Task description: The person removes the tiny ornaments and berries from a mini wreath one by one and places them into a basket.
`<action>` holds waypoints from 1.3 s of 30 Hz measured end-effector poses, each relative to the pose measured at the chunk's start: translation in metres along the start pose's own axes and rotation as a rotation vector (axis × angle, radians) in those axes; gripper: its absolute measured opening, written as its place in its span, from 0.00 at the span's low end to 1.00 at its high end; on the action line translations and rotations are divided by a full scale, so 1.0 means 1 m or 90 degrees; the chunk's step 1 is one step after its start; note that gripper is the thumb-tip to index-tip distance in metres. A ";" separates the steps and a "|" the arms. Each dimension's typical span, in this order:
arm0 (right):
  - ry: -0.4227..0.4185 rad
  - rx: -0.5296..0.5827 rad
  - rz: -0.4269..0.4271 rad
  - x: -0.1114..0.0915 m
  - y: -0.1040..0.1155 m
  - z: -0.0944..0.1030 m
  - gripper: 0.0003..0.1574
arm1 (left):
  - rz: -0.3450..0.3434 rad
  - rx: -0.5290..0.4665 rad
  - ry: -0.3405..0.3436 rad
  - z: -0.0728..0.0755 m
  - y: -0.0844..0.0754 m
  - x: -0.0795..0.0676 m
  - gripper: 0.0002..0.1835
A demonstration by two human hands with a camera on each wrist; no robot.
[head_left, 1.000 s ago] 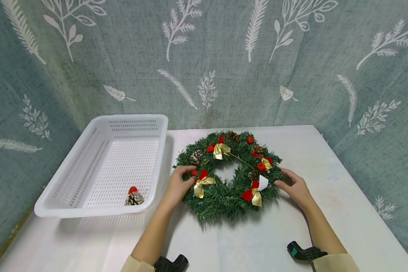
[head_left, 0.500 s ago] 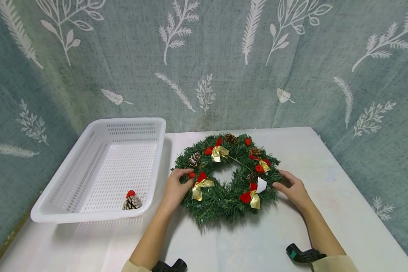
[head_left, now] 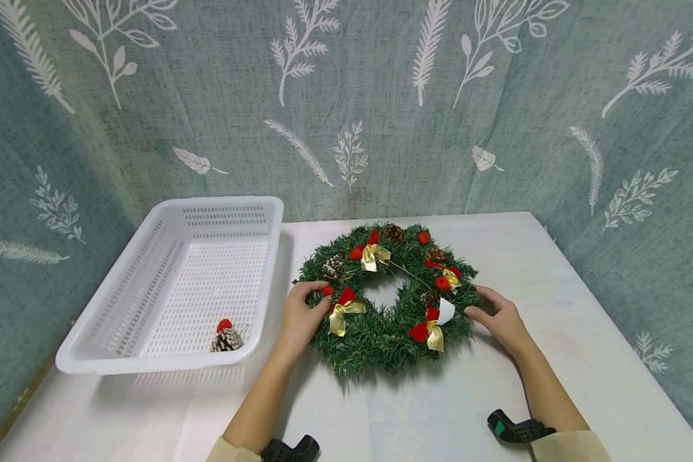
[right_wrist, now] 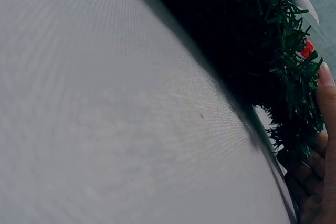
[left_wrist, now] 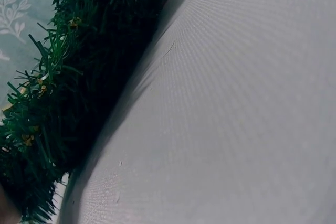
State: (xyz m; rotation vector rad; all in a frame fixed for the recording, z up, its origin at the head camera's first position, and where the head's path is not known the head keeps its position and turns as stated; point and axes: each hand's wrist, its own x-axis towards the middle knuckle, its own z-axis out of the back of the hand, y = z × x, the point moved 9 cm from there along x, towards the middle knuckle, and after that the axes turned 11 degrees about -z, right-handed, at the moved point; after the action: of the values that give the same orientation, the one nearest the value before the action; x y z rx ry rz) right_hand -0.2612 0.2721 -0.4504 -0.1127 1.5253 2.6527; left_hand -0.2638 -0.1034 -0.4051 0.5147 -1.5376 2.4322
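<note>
A green Christmas wreath (head_left: pixel 375 350) lies on the white table, dressed with gold bows, red ribbon, red berries and pine cones. My left hand (head_left: pixel 300 317) grips its left edge, with the thumb near a red-and-gold bow (head_left: pixel 346 310). On the opposite side my right hand (head_left: pixel 501 324) holds the right edge, thumb on top. The right wrist view shows that thumb (right_wrist: pixel 326 95) against the greenery and the other fingers tucked beneath. A white tag-like piece (head_left: pixel 446 310) sticks up by the lower right bow (head_left: pixel 434 333). Greenery hides some fingertips of both hands.
A white perforated plastic basket (head_left: pixel 150 366) stands to the left of the wreath. In its near right corner lies a frosted pine cone (head_left: pixel 227 340) with a red berry (head_left: pixel 224 325). A leaf-patterned grey-green curtain (head_left: pixel 381 173) hangs behind the table (head_left: pixel 416 410).
The head view has tilted slightly up and down. Both hands keep their hold on the wreath, which stays in the same place on the table.
</note>
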 end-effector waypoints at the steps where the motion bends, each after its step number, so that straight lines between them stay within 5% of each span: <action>1: -0.001 -0.002 -0.001 0.000 0.000 0.000 0.39 | -0.003 -0.002 -0.003 0.000 -0.001 0.000 0.14; 39: -0.005 -0.001 0.002 0.000 0.000 0.000 0.38 | -0.012 -0.066 -0.074 0.013 -0.015 0.002 0.11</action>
State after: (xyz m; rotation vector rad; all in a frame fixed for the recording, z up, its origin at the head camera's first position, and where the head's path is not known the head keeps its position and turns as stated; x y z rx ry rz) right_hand -0.2611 0.2721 -0.4502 -0.1005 1.5227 2.6528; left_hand -0.2578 -0.1083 -0.3868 0.6574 -1.6870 2.3311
